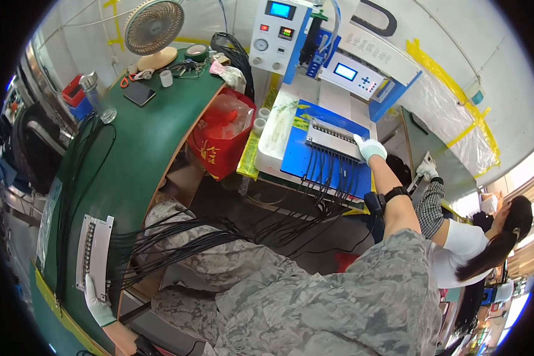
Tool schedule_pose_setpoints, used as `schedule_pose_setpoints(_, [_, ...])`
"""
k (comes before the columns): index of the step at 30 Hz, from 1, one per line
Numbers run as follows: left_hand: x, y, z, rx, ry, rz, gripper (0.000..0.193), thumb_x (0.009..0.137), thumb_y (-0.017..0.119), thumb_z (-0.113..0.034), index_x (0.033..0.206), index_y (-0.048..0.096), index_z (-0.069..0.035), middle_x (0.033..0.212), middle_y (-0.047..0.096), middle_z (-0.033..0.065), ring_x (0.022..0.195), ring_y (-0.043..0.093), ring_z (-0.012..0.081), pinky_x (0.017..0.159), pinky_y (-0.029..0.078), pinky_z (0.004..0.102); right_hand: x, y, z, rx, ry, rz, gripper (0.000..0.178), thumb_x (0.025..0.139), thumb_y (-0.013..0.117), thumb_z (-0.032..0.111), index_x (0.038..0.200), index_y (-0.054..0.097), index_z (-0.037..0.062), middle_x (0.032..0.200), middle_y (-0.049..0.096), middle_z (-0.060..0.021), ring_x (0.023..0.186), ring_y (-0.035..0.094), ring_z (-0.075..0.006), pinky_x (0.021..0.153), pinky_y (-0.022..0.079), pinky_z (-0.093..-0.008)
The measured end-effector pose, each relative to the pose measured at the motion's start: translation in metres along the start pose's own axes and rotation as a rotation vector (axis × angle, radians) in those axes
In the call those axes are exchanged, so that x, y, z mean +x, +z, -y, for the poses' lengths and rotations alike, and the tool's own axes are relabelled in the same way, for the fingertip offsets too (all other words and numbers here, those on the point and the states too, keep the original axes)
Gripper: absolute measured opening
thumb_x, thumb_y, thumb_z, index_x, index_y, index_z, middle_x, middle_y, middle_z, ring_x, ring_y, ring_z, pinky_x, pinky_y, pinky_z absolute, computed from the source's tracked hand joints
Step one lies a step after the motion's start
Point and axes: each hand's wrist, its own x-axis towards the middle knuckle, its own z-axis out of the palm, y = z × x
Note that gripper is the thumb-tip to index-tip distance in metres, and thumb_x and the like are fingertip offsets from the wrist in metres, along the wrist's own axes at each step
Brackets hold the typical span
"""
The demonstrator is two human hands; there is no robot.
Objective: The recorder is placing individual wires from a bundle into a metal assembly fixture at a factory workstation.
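Observation:
My left hand [99,306], in a white glove, grips the near end of a flat silver metal housing [102,249] on the green table at left. A row of round fittings lines its top, and black cables run from its right side across my lap. At the machine, my gloved right hand [371,149] closes on the right end of a similar silver housing [337,142]. It lies on a blue plate [296,155], its black cables [323,169] hanging over the front edge. The fingers beneath both housings are partly hidden.
The benchtop machine [353,74] has a control box [279,35] behind the plate. A red bag [219,133] stands between machine and green table [133,154]. The table bears a fan [154,26], phone [138,94], scissors [128,80] and glass bottle [101,101]. At right a co-worker [463,246] holds something with a gloved hand.

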Motion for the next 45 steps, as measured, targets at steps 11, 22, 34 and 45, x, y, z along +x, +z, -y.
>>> schedule_pose_setpoints(11, [-0.006, 0.023, -0.011, -0.069, -0.066, -0.015, 0.044, 0.096, 0.058, -0.023, 0.130, 0.051, 0.004, 0.125, 0.058, 0.0120, 0.109, 0.060, 0.0198, 0.093, 0.051, 0.0321, 0.035, 0.024, -0.099, 0.326, -0.136, 0.162, 0.050, 0.083, 0.062, 0.046, 0.116, 0.067, 0.0090, 0.117, 0.064, -0.0206, 0.110, 0.060, -0.0350, 0.093, 0.047, -0.0386])
schedule_pose_setpoints(22, [-0.004, 0.028, -0.013, -0.037, 0.024, -0.027, 0.046, 0.095, 0.059, -0.024, 0.129, 0.051, 0.006, 0.128, 0.055, 0.0143, 0.109, 0.061, 0.0222, 0.088, 0.053, 0.0338, -0.051, 0.080, -0.137, -0.185, -0.259, 0.070, 0.086, 0.075, 0.073, 0.034, 0.146, 0.029, 0.0136, 0.121, 0.057, -0.0256, 0.108, 0.059, -0.0382, 0.094, 0.047, -0.0404])
schedule_pose_setpoints(34, [-0.043, 0.069, -0.035, 0.273, -0.155, -0.257, 0.044, 0.084, 0.070, -0.042, 0.106, 0.062, -0.004, 0.068, 0.056, 0.0004, 0.053, 0.053, 0.0106, 0.045, 0.043, 0.0258, -0.011, -0.059, 0.069, 0.587, -1.065, -0.066, 0.017, 0.084, 0.066, 0.016, 0.091, 0.069, 0.0002, 0.062, 0.062, -0.0048, 0.054, 0.060, -0.0151, 0.048, 0.046, -0.0321])
schedule_pose_setpoints(45, [-0.076, 0.090, -0.012, 1.092, 0.186, -0.406, 0.076, 0.076, 0.073, -0.047, 0.132, 0.046, -0.004, 0.085, 0.065, 0.0117, 0.078, 0.064, 0.0279, 0.071, 0.051, 0.0377, -0.358, 0.042, 0.439, 0.433, -1.172, 1.275, 0.031, 0.095, 0.057, 0.034, 0.103, 0.060, 0.0044, 0.080, 0.067, -0.0112, 0.054, 0.057, -0.0128, 0.046, 0.044, -0.0234])
